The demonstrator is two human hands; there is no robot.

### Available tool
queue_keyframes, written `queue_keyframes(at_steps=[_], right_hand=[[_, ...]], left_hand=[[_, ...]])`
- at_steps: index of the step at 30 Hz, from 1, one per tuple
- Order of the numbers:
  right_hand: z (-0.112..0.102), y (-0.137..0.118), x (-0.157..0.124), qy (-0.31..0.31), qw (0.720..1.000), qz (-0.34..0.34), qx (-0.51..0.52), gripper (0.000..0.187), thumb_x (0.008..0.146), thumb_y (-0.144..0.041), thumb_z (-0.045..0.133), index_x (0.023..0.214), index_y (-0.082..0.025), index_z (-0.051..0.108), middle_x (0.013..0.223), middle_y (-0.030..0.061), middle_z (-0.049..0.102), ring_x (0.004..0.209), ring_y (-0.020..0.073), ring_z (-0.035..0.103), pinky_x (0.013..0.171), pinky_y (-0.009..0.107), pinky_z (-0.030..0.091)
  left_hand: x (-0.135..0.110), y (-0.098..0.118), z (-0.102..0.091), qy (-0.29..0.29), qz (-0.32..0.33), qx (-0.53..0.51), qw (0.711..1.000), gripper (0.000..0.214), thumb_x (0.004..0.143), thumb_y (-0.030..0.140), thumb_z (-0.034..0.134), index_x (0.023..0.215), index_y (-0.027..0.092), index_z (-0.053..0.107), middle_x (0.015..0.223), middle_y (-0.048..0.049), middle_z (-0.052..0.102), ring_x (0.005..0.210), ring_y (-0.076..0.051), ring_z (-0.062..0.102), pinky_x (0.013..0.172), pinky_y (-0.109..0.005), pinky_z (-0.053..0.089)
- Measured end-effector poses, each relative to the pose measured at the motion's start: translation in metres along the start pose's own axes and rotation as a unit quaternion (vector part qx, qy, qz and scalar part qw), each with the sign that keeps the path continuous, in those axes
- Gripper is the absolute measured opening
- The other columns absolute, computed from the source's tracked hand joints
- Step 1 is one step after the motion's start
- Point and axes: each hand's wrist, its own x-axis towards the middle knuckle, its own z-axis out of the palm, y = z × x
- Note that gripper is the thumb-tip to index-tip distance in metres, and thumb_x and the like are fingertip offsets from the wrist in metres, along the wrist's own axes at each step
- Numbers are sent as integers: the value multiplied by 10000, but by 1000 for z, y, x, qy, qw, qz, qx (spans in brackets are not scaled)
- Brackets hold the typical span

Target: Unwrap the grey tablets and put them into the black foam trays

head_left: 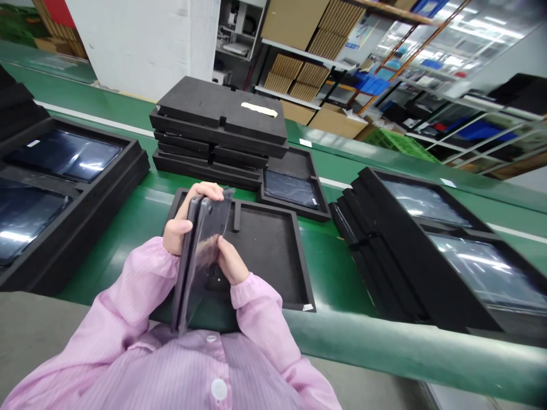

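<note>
Two thin dark tablet-like devices stand on edge, face to face, close to my chest. The right one is wrapped in clear, wrinkled plastic film; the left one shows mostly its rounded side edge. My left hand wraps round their upper left, thumb on the side and fingers over the top. My right hand grips the film-wrapped face from the right, its thumb visible and the other fingers partly hidden. Beneath and behind them lies a black foam tray with a divider, on the green conveyor belt.
Stacked black foam trays rise behind my hands, beside a tray holding one screen device. Further stacks with screen devices stand at left and right. The conveyor's near edge runs before me; shelves with cartons stand beyond.
</note>
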Motion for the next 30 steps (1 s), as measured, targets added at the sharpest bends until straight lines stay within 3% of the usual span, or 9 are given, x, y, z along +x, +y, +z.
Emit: queue_keyframes(at_steps=[5, 7, 11, 17, 20, 23, 24, 26, 30], right_hand=[[-2, 1, 7, 87, 996, 8, -5, 694, 684, -808, 623, 829, -132, 679, 777, 100, 743, 753, 240, 706, 765, 380, 562], [-9, -9, 9, 145, 989, -21, -26, 667, 701, -775, 633, 864, -130, 683, 863, 107, 758, 835, 240, 706, 822, 369, 548], [-25, -34, 7, 212, 970, -79, -88, 540, 739, -616, 696, 960, -123, 704, 989, 110, 766, 965, 245, 694, 904, 371, 523], [-33, -41, -5, 276, 937, -146, -159, 375, 710, -423, 771, 924, -118, 731, 952, 134, 768, 897, 255, 724, 890, 420, 557], [-34, -38, -8, 327, 870, -258, -263, 240, 754, -359, 771, 847, -139, 753, 924, 129, 766, 855, 259, 725, 861, 441, 569], [-26, -38, -11, 339, 740, -407, -414, 76, 812, -246, 748, 812, -171, 759, 912, 111, 773, 949, 285, 721, 896, 478, 559], [-19, -39, -14, 319, 718, -433, -442, 26, 819, -198, 739, 812, -179, 756, 921, 105, 775, 997, 290, 714, 924, 486, 550], [0, -39, -24, 215, 733, -452, -460, 97, 827, -111, 704, 840, -196, 748, 956, 85, 779, 1069, 272, 703, 983, 466, 536], [40, -33, -45, -247, 814, -414, -325, 176, 903, -133, 591, 891, -230, 738, 946, 17, 792, 1009, 177, 738, 1000, 315, 552]], left_hand=[[-37, -6, -27, 87, -123, -31, 988, 496, 816, 622, 494, 1142, 262, 598, 1272, -89, 632, 1246, -316, 556, 1042, -484, 472], [-65, -13, -42, 56, -211, -5, 976, 545, 811, 694, 515, 1085, 239, 641, 1175, -114, 700, 1176, -335, 619, 995, -486, 516], [-108, -26, -55, 13, -393, 112, 913, 625, 679, 462, 812, 1191, 165, 613, 1247, -131, 695, 1192, -347, 624, 1056, -484, 482], [-121, -42, -50, 70, -414, -12, 907, 634, 667, 389, 819, 1204, 141, 591, 1242, -140, 697, 1187, -325, 630, 1047, -473, 487], [-123, -43, -51, 69, -413, -28, 908, 633, 680, 372, 816, 1226, 151, 585, 1263, -134, 685, 1191, -311, 628, 1058, -470, 474], [-123, -42, -49, 72, -411, -27, 908, 595, 677, 366, 816, 1185, 144, 598, 1246, -138, 689, 1172, -305, 634, 1053, -464, 475], [-122, -41, -48, 75, -408, -26, 909, 579, 675, 363, 815, 1166, 142, 604, 1230, -138, 695, 1164, -304, 636, 1049, -460, 477], [-121, -40, -46, 79, -401, -26, 912, 539, 672, 358, 812, 1126, 140, 618, 1170, -130, 716, 1126, -299, 651, 1034, -452, 485], [-119, -38, -45, 71, -403, -12, 912, 473, 705, 350, 779, 1099, 131, 633, 1010, -102, 744, 1025, -288, 679, 977, -457, 513]])
